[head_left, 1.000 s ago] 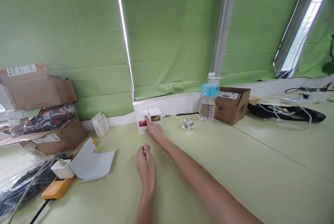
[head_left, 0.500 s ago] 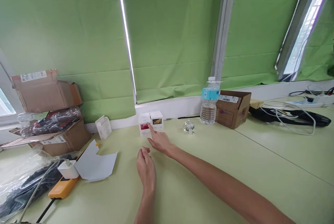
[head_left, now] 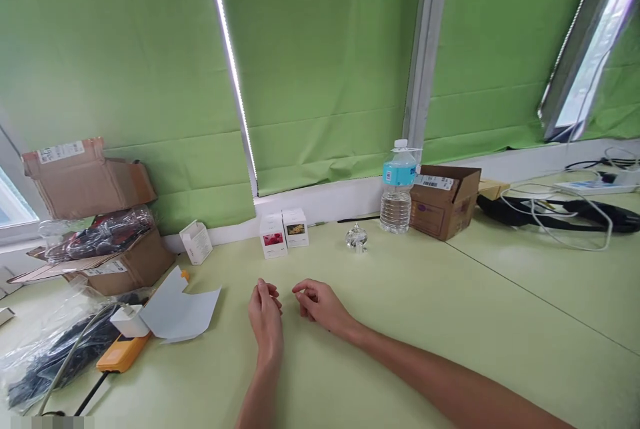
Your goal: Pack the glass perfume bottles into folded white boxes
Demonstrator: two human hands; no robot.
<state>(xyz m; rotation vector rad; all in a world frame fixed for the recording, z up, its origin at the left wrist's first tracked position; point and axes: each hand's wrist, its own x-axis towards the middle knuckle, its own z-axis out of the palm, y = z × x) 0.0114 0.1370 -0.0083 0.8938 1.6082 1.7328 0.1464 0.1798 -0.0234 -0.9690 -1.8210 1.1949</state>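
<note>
Now my left hand (head_left: 265, 314) and right hand (head_left: 320, 300) rest half-curled on the bench (head_left: 450, 322), holding nothing. Just ahead, by the bench's back edge, stand two small white cartons, the red-pictured carton (head_left: 273, 237) and the yellow-pictured carton (head_left: 295, 227), side by side. A careless reach could topple either, or tip the glass ornament (head_left: 356, 238) to their right. Compared with the earlier frame, my right forefinger no longer touches the cartons; that hand now lies well back.
</note>
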